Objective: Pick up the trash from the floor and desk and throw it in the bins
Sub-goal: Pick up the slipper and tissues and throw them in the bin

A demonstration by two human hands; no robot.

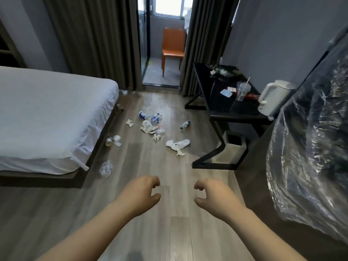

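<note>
Left hand (143,193) and right hand (211,194) hang apart, loosely curled and empty, over bare floor (178,232). At 12 o'clock a trash pile (152,125) lies between the bed (47,119) edge and the tabletop (220,106). A bin (231,153) sits beneath the tabletop at 2 o'clock.

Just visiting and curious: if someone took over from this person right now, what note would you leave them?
Left hand and right hand: loosely curled, holding nothing.
Floor: pile of bottles and wrappers, lone bottle, paper cups beside the bed, crumpled clear plastic, white slippers.
Desk: plastic cup with straw, bottle at the far end.
Bin under the desk.
Done: nothing visibly. Left: everything.
</note>
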